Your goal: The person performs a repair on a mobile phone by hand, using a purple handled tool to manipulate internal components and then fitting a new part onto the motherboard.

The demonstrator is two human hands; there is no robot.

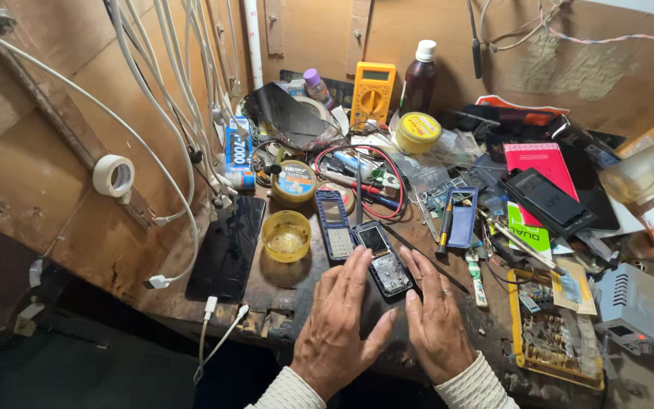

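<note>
Both hands flat on bench: left hand (338,326) & right hand (437,322) flank opened phone (384,261), fingertips touching it; blue cover (334,226) beside.

Two bare hands in view, left hand (338,329) and right hand (437,322), both wrists in cream ribbed-knit sleeve cuffs, thin plain band on one right-hand finger, looks like silver metal but too small to be sure, no gloves, no watch.

Head camera looks steeply down, close over the cluttered workbench (281,291); edges perhaps distorted.
</note>
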